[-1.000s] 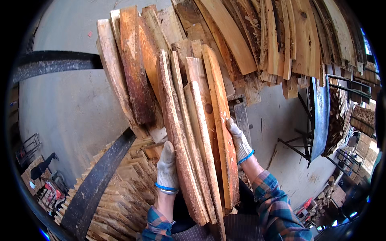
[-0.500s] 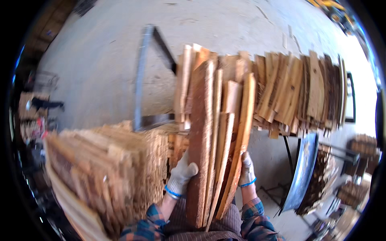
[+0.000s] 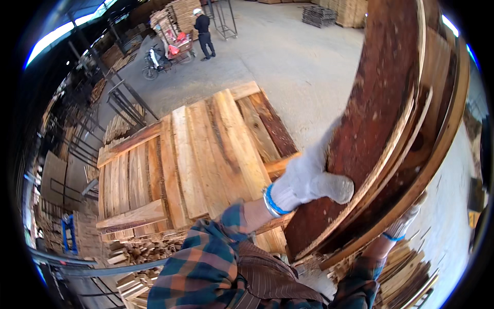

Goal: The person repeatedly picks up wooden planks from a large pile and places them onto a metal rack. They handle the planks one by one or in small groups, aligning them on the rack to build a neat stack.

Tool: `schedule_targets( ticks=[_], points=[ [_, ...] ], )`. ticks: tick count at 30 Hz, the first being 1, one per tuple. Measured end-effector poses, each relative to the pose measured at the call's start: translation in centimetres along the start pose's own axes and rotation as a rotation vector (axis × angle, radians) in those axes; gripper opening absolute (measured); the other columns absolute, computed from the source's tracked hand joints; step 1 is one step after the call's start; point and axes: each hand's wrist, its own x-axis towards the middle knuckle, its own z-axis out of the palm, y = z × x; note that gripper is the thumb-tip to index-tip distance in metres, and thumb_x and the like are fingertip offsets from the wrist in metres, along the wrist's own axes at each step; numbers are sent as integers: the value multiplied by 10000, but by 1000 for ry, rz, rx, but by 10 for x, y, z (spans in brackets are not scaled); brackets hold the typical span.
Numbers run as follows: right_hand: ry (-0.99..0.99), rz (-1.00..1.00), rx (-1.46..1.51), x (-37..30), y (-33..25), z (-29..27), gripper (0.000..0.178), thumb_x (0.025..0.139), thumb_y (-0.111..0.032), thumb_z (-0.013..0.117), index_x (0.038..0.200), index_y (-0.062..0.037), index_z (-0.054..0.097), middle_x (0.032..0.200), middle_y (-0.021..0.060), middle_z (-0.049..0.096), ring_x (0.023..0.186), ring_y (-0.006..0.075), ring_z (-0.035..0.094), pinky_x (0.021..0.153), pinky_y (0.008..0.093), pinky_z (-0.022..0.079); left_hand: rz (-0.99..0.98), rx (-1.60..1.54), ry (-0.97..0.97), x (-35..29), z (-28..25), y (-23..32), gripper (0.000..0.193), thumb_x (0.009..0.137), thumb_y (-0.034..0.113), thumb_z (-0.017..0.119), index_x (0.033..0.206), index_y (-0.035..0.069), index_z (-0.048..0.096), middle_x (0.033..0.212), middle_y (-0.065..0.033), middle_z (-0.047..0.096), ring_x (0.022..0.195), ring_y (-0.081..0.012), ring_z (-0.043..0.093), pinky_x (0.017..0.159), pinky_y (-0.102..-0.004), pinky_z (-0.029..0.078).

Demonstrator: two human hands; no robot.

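Between my two gloved hands stands a bundle of rough wooden boards [image 3: 375, 98], tilted up toward the upper right. My left hand [image 3: 314, 180], in a white knit glove with a blue cuff, grips the bundle's left side, its thumb across the reddish-brown face of the nearest board. On the opposite side my right hand [image 3: 406, 221], gloved alike, clasps the outer edge; the boards hide part of its fingers. Left of the bundle lies a broad stack of planks [image 3: 206, 154], its top layer laid side by side with a few crosswise pieces.
Loose board offcuts [image 3: 139, 252] lie below the stack, and more boards [image 3: 406, 273] sit under my right forearm. A metal rail [image 3: 113, 269] runs at the lower left. Farther off, a person [image 3: 203, 33] in dark clothes stands beside a loaded cart [image 3: 180, 49]. Metal racks [image 3: 126, 103] stand left.
My view has swung left, from the row of boards to the plank stack. The bundle, still held in both hands, now appears higher and farther right, tilted.
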Motion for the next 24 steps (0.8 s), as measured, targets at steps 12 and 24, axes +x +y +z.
schedule_targets(
  ticks=[12,24],
  points=[
    [-545,203,729,24,-83,373,469,893,-57,585,1351,-31,487,1092,49,632,827,103,604,695,256,525,400,716,664,-62,-259,143,592,900,125,592,1450,15,405,1185,-151,656,967,-233,653,793,-290,531],
    [-997,-123,-12,-15,13,365,1028,584,-606,874,1322,17,522,1232,144,647,1153,287,613,954,369,485,-21,1153,724,-164,-278,56,739,940,636,497,1368,34,506,1171,-191,678,1062,-347,669,886,-380,529]
  ],
)
